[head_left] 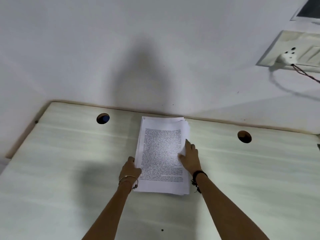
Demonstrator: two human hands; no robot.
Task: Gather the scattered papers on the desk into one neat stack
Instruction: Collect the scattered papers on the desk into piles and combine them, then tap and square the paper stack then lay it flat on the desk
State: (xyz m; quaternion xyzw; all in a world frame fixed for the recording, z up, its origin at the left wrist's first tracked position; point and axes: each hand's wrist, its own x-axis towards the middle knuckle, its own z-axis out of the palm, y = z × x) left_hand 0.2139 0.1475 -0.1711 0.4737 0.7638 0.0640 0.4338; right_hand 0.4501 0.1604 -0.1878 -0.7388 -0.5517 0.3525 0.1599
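Left hand (pixel 130 168) curled on the stack (pixel 161 153), gripping its left edge, thumb on top. Stack lies flat on desk (pixel 69 153), long axis pointing away from person. Right hand (pixel 189 157) presses stack's ragged right edge, fingers straight, holding nothing. Both hands equally near.

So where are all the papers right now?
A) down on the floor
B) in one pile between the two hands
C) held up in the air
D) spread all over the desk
B: the papers lie in one pile on the desk, with the left hand at its left edge and the right hand at its right edge.
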